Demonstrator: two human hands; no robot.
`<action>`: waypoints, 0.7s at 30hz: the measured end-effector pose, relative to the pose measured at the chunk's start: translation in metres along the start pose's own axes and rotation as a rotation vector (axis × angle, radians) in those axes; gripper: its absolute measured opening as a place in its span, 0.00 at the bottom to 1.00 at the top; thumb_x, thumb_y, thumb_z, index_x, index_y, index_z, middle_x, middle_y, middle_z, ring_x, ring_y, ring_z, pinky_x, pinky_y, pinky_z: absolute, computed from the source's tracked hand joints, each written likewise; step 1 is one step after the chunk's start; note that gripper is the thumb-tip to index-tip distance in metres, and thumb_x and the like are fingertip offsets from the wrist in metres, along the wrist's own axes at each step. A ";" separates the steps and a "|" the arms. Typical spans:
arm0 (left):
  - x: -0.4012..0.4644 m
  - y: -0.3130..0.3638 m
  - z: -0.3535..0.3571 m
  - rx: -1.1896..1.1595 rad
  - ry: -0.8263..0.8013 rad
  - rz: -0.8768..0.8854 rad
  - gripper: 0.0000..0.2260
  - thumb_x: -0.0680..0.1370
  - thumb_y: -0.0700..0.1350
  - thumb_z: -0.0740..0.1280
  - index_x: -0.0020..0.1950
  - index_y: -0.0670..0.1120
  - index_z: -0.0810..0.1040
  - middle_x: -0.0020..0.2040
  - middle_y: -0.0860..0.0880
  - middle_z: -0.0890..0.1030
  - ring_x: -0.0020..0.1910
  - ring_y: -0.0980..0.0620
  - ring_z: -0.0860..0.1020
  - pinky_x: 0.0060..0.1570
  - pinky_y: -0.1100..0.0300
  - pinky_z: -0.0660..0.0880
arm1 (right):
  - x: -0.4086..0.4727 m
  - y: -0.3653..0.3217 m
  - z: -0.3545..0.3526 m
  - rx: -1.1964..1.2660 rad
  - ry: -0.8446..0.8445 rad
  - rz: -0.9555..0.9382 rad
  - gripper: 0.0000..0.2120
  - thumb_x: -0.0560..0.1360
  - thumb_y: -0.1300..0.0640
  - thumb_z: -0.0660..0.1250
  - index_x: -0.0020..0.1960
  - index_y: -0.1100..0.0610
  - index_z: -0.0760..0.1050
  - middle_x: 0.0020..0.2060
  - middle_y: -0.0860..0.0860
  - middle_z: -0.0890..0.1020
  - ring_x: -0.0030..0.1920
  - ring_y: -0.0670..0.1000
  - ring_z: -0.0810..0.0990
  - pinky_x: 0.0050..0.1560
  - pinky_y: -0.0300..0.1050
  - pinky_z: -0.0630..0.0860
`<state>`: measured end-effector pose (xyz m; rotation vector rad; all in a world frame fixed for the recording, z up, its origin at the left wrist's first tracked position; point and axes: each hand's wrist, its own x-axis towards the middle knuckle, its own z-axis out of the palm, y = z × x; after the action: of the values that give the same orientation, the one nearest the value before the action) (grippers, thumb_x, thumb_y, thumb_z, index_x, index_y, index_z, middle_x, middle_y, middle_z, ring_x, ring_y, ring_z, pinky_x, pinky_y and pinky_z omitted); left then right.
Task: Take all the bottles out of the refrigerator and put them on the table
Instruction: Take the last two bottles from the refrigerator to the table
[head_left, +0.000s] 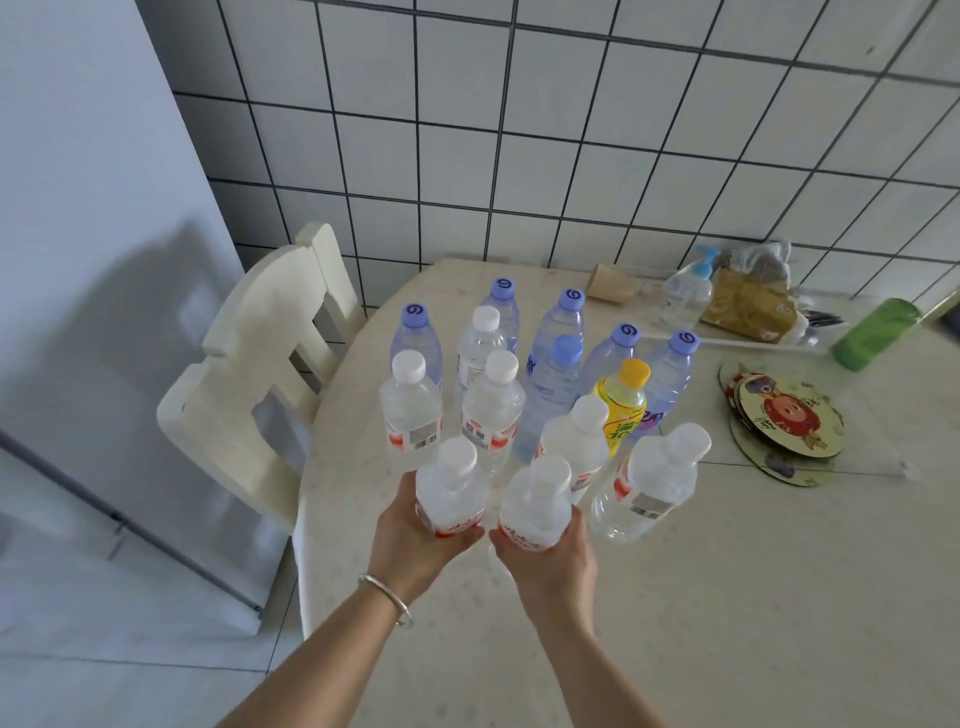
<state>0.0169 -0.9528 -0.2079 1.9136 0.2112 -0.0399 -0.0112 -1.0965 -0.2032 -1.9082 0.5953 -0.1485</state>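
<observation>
Several water bottles stand grouped on the round table: blue-capped ones at the back, white-capped ones nearer, and a yellow-capped drink bottle among them. My left hand grips a white-capped bottle by its lower body. My right hand grips another white-capped bottle beside it. Both held bottles are upright at the front of the group, at the table's near-left part. Whether their bases touch the table is hidden by my hands. The grey refrigerator stands at the left.
A cream wooden chair stands between the refrigerator and the table. At the table's back right are a green bottle, a tray with bags, a paper cup and round coasters. The tiled wall is behind.
</observation>
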 end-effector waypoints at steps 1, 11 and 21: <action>0.000 -0.001 0.000 -0.001 0.005 0.000 0.30 0.60 0.44 0.81 0.53 0.59 0.69 0.46 0.63 0.78 0.45 0.60 0.78 0.38 0.77 0.72 | 0.000 0.001 0.000 -0.003 0.006 0.001 0.30 0.58 0.54 0.79 0.56 0.50 0.70 0.49 0.47 0.79 0.49 0.51 0.78 0.46 0.44 0.72; 0.000 -0.006 0.002 0.003 -0.001 0.012 0.31 0.60 0.46 0.80 0.54 0.60 0.66 0.47 0.64 0.76 0.47 0.56 0.77 0.40 0.71 0.70 | -0.005 0.002 -0.001 -0.053 -0.032 0.016 0.33 0.59 0.52 0.79 0.59 0.49 0.68 0.51 0.46 0.78 0.52 0.51 0.77 0.51 0.47 0.74; -0.019 0.014 -0.013 -0.038 0.030 0.156 0.51 0.55 0.56 0.81 0.72 0.56 0.57 0.65 0.56 0.68 0.65 0.56 0.68 0.65 0.56 0.67 | -0.016 -0.015 -0.041 -0.329 -0.103 0.011 0.39 0.67 0.61 0.67 0.74 0.51 0.53 0.70 0.50 0.66 0.69 0.54 0.65 0.67 0.48 0.66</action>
<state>-0.0004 -0.9475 -0.1878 1.8878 0.0819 0.0971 -0.0357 -1.1189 -0.1698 -2.2142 0.5879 0.0591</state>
